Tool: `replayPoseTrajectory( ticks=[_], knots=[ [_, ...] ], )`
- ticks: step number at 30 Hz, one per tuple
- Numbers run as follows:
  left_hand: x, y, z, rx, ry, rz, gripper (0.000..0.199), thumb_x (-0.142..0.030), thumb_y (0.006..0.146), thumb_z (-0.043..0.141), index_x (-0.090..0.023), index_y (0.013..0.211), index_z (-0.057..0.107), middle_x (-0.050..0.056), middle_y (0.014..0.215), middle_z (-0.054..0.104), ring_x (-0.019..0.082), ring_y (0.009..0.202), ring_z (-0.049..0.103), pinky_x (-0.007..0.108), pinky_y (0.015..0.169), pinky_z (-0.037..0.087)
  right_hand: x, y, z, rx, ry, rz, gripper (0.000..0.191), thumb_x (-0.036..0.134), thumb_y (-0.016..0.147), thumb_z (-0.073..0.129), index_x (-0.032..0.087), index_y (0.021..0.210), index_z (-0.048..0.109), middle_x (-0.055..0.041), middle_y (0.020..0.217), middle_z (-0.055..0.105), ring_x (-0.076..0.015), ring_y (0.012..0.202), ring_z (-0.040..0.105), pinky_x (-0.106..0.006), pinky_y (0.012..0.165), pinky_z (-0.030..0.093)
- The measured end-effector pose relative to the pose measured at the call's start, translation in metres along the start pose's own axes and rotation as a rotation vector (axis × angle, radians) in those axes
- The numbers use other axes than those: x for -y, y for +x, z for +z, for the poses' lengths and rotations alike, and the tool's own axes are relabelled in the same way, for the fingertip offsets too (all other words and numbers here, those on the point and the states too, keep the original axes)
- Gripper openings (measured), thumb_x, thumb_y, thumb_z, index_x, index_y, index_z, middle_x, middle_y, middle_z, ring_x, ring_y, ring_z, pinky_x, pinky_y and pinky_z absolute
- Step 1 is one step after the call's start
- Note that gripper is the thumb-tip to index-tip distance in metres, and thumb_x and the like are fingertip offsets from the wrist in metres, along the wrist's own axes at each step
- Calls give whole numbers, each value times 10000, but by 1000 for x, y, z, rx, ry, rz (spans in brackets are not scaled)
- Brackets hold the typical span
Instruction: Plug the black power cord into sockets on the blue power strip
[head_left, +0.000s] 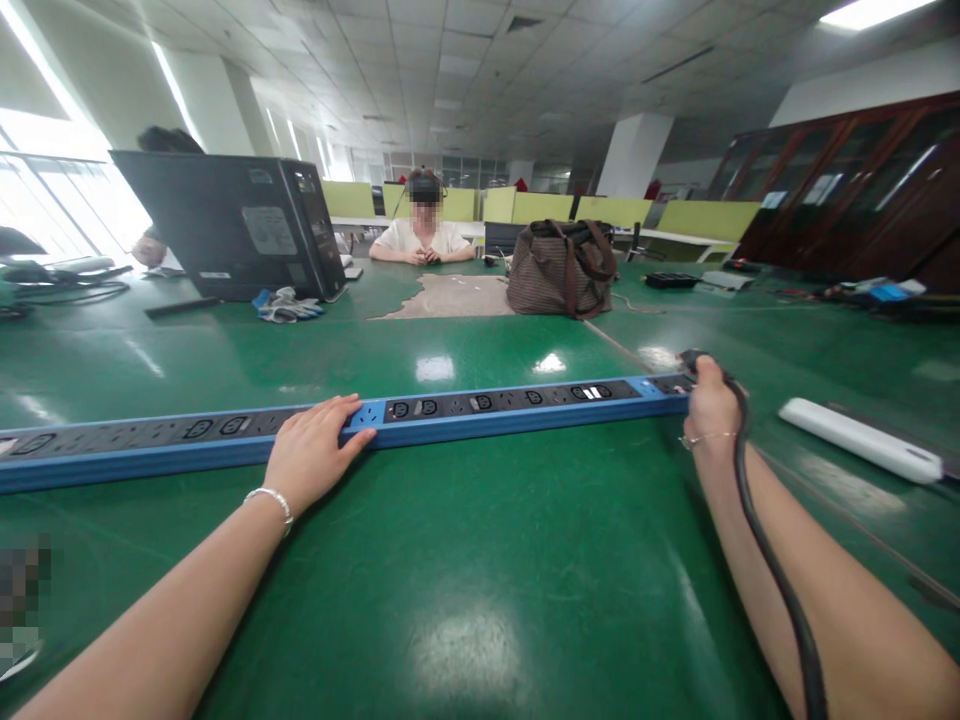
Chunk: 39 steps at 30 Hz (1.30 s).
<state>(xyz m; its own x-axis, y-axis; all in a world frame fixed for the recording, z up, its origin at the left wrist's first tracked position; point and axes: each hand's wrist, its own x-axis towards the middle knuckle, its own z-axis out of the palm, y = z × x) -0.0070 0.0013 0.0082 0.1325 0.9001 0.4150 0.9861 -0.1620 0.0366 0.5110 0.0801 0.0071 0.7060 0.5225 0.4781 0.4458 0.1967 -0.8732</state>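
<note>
A long blue power strip (510,400) with black socket panels lies across the green table, its left end running out of view. My left hand (319,440) lies over it near the middle, fingers across the top toward the far edge and thumb along the near edge, clasping it. At the strip's right end my right hand (712,400) is closed around a black plug (694,358), partly hidden by the fingers. From there a thick black cable (765,540) runs down along my right forearm and out at the bottom. Whether the plug touches a socket is hard to tell.
A white bar-shaped object (862,440) lies right of my right hand. Farther back are a black computer case (232,230), work gloves (289,305) and a brown bag (562,268). Another person (424,235) sits across the table (480,560); someone is partly hidden behind the case.
</note>
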Motion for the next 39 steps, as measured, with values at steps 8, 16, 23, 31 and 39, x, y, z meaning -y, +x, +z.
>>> replayPoseTrajectory(
  ticks=[8, 16, 23, 31, 39],
  knots=[
    [0, 0, -1, 5, -2, -2, 548, -526, 871, 354, -160, 1239, 529, 102, 1309, 553, 272, 1199, 504, 438, 999, 377, 10, -21, 6, 161, -187, -86, 341, 439, 727, 569, 199, 914, 724, -34, 929, 715, -242, 966, 630, -367, 906, 466],
    [0, 0, 0, 7, -7, -3, 546, -524, 866, 369, -160, 1238, 532, 97, 1309, 555, 274, 1200, 502, 443, 1000, 377, 4, -21, 10, 296, -380, -143, 365, 453, 763, 539, 242, 1007, 710, -42, 1041, 697, -254, 1040, 592, -393, 953, 415],
    [1, 0, 1, -1, -2, 2, 542, -520, 866, 376, -157, 1238, 532, 93, 1310, 553, 271, 1195, 506, 442, 996, 381, 4, -23, 9, 305, -396, -189, 349, 440, 781, 531, 259, 1028, 700, -35, 1007, 702, -240, 999, 599, -393, 934, 419],
    [0, 0, 0, -2, -10, 1, 542, -520, 866, 377, -160, 1240, 530, 92, 1310, 554, 271, 1194, 507, 444, 996, 378, 5, -22, 7, 324, -411, -176, 373, 472, 776, 524, 248, 1010, 709, -42, 989, 710, -254, 1005, 607, -394, 922, 435],
    [0, 0, 0, 5, -16, -5, 544, -521, 863, 374, -156, 1234, 536, 97, 1313, 551, 273, 1202, 501, 445, 1003, 373, -2, -27, 9, 381, -620, -373, 390, 410, 827, 450, 228, 1079, 685, -65, 1116, 670, -285, 1168, 518, -488, 1046, 293]
  ],
)
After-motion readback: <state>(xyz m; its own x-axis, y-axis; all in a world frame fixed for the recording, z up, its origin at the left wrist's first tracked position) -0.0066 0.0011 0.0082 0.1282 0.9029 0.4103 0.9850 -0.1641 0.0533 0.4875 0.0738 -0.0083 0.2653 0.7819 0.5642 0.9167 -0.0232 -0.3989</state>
